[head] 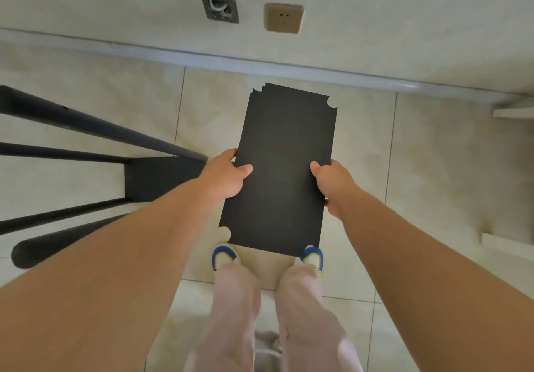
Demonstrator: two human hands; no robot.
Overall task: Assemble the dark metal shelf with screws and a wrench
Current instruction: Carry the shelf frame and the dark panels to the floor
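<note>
- You hold the panel [281, 169] flat in front of you above the floor, its long axis running away from you toward the wall [375, 10].
- Your left hand [228, 175] grips its left long edge, your right hand [332, 183] the right, thumbs on top.
- The frame [156, 181] lies to your left, just beside your left hand; I'd judge the panel goes that way.

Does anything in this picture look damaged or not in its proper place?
On the wall, one socket box has no cover plate and its wires show, beside an intact outlet. The dark shelf panels, gripped by the left hand and right hand, look undamaged.
</note>
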